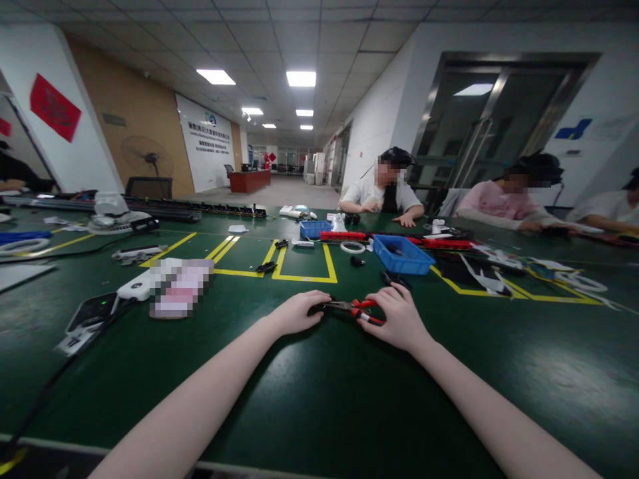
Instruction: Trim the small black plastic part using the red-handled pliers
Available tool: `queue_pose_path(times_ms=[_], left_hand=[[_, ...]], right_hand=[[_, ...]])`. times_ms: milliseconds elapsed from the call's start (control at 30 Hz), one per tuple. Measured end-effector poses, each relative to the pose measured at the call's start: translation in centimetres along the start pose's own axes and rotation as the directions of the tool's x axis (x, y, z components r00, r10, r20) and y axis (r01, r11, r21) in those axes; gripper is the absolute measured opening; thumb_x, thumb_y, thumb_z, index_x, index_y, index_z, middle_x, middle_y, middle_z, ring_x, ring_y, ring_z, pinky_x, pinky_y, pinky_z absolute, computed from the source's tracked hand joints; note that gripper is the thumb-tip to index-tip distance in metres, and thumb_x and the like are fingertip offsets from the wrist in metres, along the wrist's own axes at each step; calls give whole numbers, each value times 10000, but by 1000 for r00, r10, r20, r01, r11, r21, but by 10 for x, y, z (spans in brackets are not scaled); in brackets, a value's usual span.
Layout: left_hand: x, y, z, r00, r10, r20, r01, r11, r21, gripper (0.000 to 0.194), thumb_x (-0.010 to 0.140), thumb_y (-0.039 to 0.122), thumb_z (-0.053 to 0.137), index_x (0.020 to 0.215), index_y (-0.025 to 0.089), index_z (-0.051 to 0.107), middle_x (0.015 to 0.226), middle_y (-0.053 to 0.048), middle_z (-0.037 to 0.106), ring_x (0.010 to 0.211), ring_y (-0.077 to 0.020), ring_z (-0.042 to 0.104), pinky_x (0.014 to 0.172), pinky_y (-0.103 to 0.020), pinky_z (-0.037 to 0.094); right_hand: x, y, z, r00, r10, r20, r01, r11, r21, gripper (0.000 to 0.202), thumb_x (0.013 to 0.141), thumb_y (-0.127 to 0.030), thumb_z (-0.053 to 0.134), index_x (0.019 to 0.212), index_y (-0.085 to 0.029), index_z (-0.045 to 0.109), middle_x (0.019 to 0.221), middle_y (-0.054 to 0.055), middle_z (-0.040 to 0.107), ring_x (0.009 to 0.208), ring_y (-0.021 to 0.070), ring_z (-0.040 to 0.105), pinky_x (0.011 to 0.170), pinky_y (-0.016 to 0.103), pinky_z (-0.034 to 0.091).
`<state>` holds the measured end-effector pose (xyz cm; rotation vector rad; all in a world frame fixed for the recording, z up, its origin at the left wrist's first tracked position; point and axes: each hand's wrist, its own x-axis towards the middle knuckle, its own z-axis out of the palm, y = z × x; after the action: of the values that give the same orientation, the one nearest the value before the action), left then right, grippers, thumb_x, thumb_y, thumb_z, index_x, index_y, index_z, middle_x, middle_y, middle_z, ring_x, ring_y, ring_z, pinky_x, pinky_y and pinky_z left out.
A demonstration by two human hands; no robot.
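Note:
My right hand (403,320) is closed around the red and black handles of needle-nose pliers (357,309). Their grey jaws point left, toward my left hand (298,313). That hand is closed, fingers curled together over a small dark piece (316,309) at the tip of the jaws. Most of the piece is hidden by my fingers, and I cannot make out its kind. Both hands are just above the green table (309,399), near its middle. Right behind my right hand lies a dark object (394,279), partly covered by the fingers.
A blue bin (403,256) stands beyond my right hand, with a smaller blue bin (315,229) farther back. Yellow tape (304,279) marks the table. Small black parts (266,267) lie beyond my left hand. A white power bank (137,286) is left. Several people sit across the table.

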<state>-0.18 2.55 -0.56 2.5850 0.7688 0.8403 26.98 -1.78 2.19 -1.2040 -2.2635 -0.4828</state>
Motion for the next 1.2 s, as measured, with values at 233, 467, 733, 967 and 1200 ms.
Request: queue_pose_path(times_ms=[233,467,733,967,1200], left_hand=[[0,0,-1,1000,-5,-7,5,999,-32,465,843,106,561,1302,179,575,1293,-89,622,1182,-215,594,1066,-366,443],[1,-6,1,999,-2,-45,1,999,-37,396,834,203,667,1226,167,624,1249,-101,641,1146,-232,611,1029,-365,468],[3,-10,4,995,-30,-94,28,999,-20,281,842,147,633,1119,159,677,1204,-101,646,1113,-219,620,1010,-346,476],[2,-10,1,996,-64,-66,63,998,-23,288,874,178,610,1155,192,674,1209,-71,662,1124,-211,619,1027,-349,462],[1,-8,-1,993,-99,-67,92,991,-102,344,855,161,635,1197,192,646,1205,-64,674,1115,-205,630,1021,-351,469]], right_hand=[[1,1,0,999,-43,-13,43,998,-40,322,777,-450,637,969,-193,655,913,67,693,932,252,608,1043,476,330],[1,4,4,997,-71,-14,69,995,-68,333,784,-484,621,946,-196,663,893,73,690,913,255,612,1024,477,336],[1,7,6,996,-91,-9,90,993,-78,355,800,-500,610,975,-194,659,918,74,692,926,258,613,1027,484,332],[1,8,4,998,-68,-11,68,996,-57,366,786,-496,632,996,-197,649,940,66,696,952,261,613,1031,492,336],[1,8,3,1000,-23,-8,23,1000,-17,346,778,-503,637,987,-227,648,936,55,704,940,265,624,1007,506,362]])
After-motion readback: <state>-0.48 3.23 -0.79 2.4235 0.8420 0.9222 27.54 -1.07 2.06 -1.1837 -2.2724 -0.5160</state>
